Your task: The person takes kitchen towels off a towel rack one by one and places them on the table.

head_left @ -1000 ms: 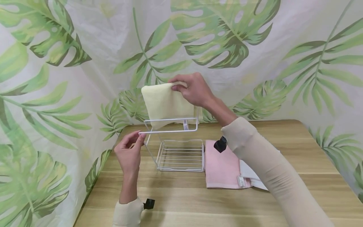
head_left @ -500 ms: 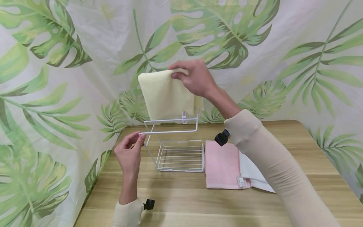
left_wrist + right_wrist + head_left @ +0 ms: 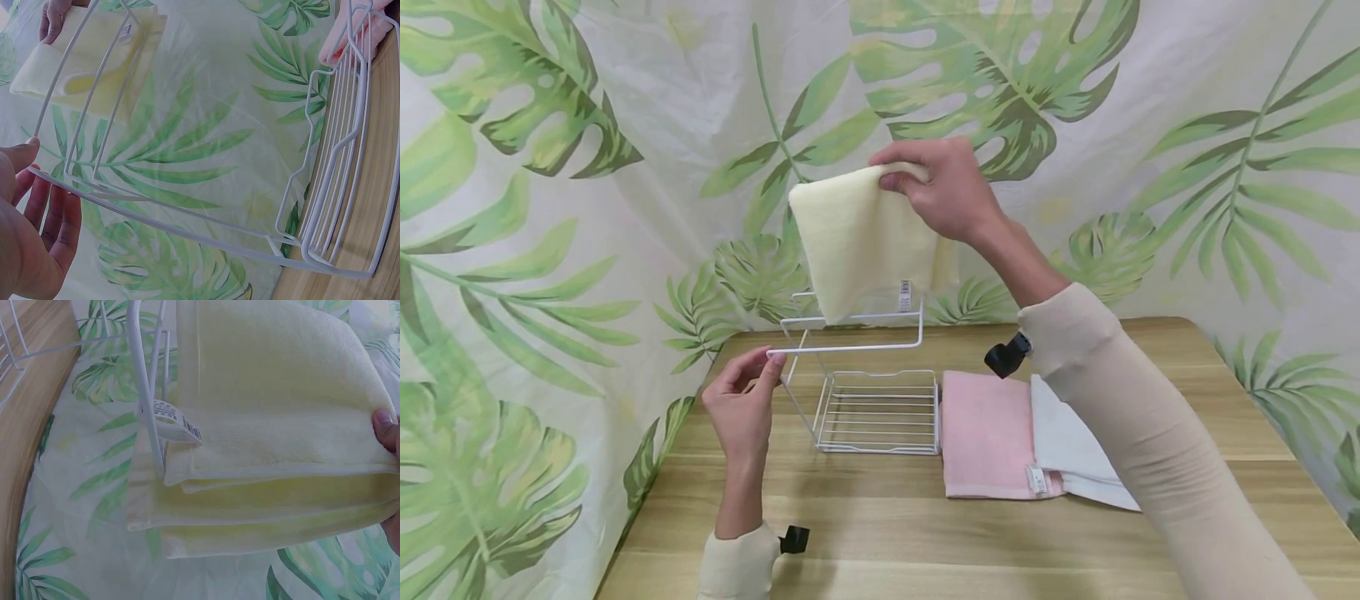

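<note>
My right hand (image 3: pixel 943 187) pinches the top fold of a pale yellow towel (image 3: pixel 861 237), which hangs folded above a white wire rack (image 3: pixel 850 347). In the right wrist view the towel (image 3: pixel 281 394) shows several layers, and its label (image 3: pixel 175 422) lies close by a rack bar. My left hand (image 3: pixel 745 396) grips the front left corner of the rack's upper bars between thumb and fingers. From the left wrist view, the thumb of the left hand (image 3: pixel 37 212) presses the white wire. The rack stands upright on the table, with a slatted base below.
A folded pink towel (image 3: pixel 988 433) lies right of the rack on the wooden table (image 3: pixel 880 542). Partly under the right forearm is a white towel (image 3: pixel 1075 442). A leaf-patterned cloth (image 3: pixel 1037 83) hangs behind the table and along its left side.
My right hand has raised the yellow towel from between the rack's upper bars and shifted it slightly right. The left hand and the rack have stayed in place.
</note>
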`<state>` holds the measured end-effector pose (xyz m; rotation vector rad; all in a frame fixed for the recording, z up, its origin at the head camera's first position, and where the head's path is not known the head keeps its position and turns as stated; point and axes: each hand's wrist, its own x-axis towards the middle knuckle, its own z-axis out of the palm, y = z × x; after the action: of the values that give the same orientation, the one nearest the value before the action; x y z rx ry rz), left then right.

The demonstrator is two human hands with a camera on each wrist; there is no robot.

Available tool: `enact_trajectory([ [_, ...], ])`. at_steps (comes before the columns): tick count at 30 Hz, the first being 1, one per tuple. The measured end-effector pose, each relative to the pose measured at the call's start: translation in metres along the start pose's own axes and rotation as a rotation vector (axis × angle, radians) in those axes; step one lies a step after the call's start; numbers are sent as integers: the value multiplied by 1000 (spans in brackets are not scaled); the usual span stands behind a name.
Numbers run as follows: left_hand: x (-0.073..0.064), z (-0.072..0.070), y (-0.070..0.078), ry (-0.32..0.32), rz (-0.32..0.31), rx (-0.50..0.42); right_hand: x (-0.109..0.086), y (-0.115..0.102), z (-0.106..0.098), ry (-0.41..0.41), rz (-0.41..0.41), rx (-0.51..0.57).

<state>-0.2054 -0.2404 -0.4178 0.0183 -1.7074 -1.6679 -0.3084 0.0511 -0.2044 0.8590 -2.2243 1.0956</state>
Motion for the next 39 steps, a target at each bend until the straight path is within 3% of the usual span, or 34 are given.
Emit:
enact_trajectory([
  [20,1,0,-1,-10,8,-6,-36,32,-50,148,86,-29],
  [39,0,0,-1,-1,1,1,-79,62,-99,203,187,-83],
])
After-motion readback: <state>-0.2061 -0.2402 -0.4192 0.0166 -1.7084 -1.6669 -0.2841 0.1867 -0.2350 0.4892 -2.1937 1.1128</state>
